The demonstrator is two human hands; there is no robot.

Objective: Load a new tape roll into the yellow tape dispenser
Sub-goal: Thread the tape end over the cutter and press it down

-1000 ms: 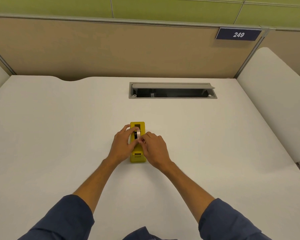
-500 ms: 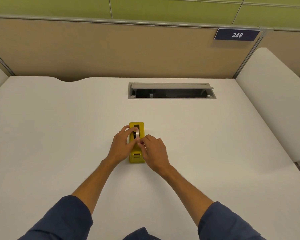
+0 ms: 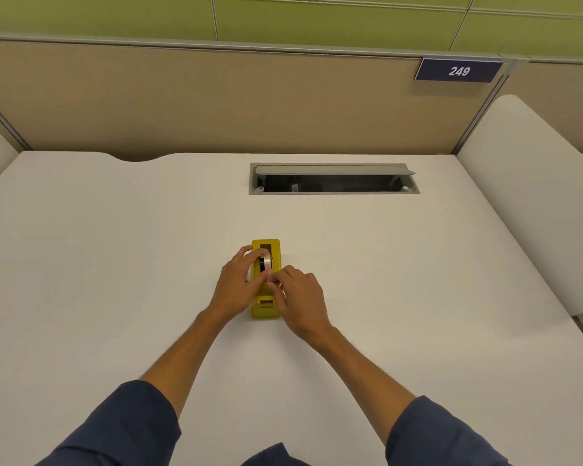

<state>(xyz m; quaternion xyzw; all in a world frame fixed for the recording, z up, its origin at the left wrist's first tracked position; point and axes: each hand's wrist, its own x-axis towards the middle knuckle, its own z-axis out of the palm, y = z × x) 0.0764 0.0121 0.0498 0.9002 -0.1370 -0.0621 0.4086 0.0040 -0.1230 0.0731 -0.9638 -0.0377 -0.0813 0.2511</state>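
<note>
two hands meet over the yellow tape dispenser [image 3: 266,306] near the middle of the white desk [image 3: 98,264]. starting at the left, we see the left hand [image 3: 234,289] lying against the dispenser's left side, its fingers curled up and over the tape roll [image 3: 266,262]: the index finger arches across the top of the roll and the thumb comes in from the near side, so the roll is pinched between them. the roll stands on edge in the dispenser's open slot, a dark core showing on its left face and a pale, glossy band of tape on its rim. we cannot tell whether it is fully seated.

moving right, the right hand [image 3: 300,297] sits just beside the dispenser's right edge. its fingertips are drawn together at the near side of the roll, touching the left thumb; they appear to pinch the loose end of the tape, but the strip itself is too small to make out. the cutter end of the dispenser points toward us, between the two wrists.

further back and to the right, a recessed cable tray [image 3: 334,179] is set in the desk with its grey lid raised; its interior is dark, with small fittings we cannot identify. a placard reading 249 [image 3: 458,70] hangs on the partition above.
</note>
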